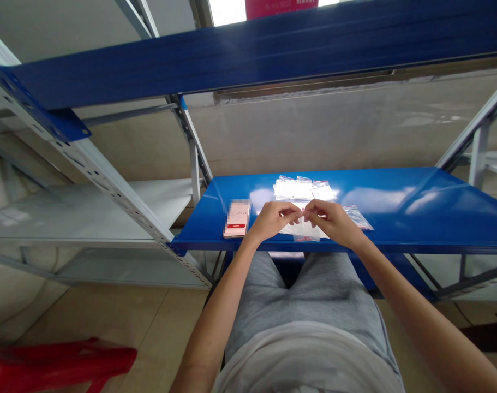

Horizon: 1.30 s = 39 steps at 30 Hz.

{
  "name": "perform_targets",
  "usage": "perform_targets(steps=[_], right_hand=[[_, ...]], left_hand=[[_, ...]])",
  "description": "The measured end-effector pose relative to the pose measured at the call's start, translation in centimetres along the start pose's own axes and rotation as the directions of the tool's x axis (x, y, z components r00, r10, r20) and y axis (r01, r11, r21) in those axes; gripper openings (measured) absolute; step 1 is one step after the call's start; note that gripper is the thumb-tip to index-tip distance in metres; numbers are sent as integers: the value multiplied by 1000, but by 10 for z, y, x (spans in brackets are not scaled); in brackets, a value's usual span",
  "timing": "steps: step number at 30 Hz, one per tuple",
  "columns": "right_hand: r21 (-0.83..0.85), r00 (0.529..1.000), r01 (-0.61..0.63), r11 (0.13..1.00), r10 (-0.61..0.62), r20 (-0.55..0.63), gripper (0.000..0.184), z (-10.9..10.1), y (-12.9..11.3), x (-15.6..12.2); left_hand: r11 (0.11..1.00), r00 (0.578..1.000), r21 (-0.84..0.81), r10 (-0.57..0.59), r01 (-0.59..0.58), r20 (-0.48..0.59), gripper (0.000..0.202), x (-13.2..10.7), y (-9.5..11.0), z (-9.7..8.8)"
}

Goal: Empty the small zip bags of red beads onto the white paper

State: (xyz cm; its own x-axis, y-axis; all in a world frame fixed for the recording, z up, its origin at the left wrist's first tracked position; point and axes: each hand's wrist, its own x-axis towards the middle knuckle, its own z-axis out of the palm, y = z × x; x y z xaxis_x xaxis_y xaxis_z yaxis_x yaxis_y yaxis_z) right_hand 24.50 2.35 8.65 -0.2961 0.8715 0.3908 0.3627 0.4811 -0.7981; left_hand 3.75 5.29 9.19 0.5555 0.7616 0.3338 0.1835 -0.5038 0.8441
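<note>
My left hand point(273, 220) and my right hand point(329, 221) meet above the blue steel shelf point(399, 215). Their fingertips pinch the upper edge of a clear plastic bag point(303, 230), which hangs down against the shelf. A stack of similar clear bags point(304, 189) lies just beyond my hands. Another clear bag point(358, 216) lies next to my right hand. To the left of my left hand, a smartphone point(237, 218) lies face up, its lit screen showing a blurred display with a red bar.
A blue shelf beam point(248, 54) crosses overhead, held by perforated white metal uprights point(109, 185). A white shelf point(84, 213) stands to the left. My grey-clad lap is below the shelf edge. A red plastic object point(55, 363) lies on the tiled floor.
</note>
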Motion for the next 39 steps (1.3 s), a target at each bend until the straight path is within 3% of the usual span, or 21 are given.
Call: perform_targets(steps=[4, 8, 11, 14, 17, 21, 23, 25, 29, 33, 39], right_hand=[[-73, 999, -10, 997, 7, -36, 29, -4, -1, -1], [31, 997, -75, 997, 75, -2, 34, -14, 1, -16], [60, 991, -130, 990, 131, -23, 39, -27, 6, -37], [44, 968, -201, 979, 206, -144, 41, -43, 15, -58], [65, 914, -288, 955, 295, -278, 41, -65, 34, -71], [56, 844, -412, 910, 404, -353, 51, -107, 74, -79], [-10, 841, -418, 909, 382, -382, 51, -130, 98, -79], [-102, 838, -441, 892, 369, -403, 43, -148, 121, -76], [-396, 829, -529, 750, 359, -428, 30, -167, 150, -64], [-625, 863, -502, 598, 297, -408, 38, -163, 157, -58], [-751, 888, -458, 477, 278, -365, 44, -153, 153, -61]], left_hand=[[993, 1000, -116, -31, 31, 3, 43, 2, -3, 5], [992, 997, -115, -58, 51, -51, 38, 1, 1, 15], [974, 996, -218, -72, 59, -52, 32, 1, 0, 32], [937, 997, -341, -81, 77, 3, 31, 10, -4, 57], [924, 992, -360, -124, 126, 28, 21, 35, -6, 87], [893, 977, -401, -211, 206, 31, 12, 93, -9, 129], [911, 964, -320, -266, 259, 24, 16, 123, -13, 149], [950, 953, -76, -303, 303, 15, 20, 149, -19, 167], [941, 954, 158, -296, 298, -39, 18, 179, -31, 189], [900, 962, 344, -268, 269, -50, 20, 190, -36, 194], [841, 972, 491, -224, 229, -71, 24, 185, -34, 185]])
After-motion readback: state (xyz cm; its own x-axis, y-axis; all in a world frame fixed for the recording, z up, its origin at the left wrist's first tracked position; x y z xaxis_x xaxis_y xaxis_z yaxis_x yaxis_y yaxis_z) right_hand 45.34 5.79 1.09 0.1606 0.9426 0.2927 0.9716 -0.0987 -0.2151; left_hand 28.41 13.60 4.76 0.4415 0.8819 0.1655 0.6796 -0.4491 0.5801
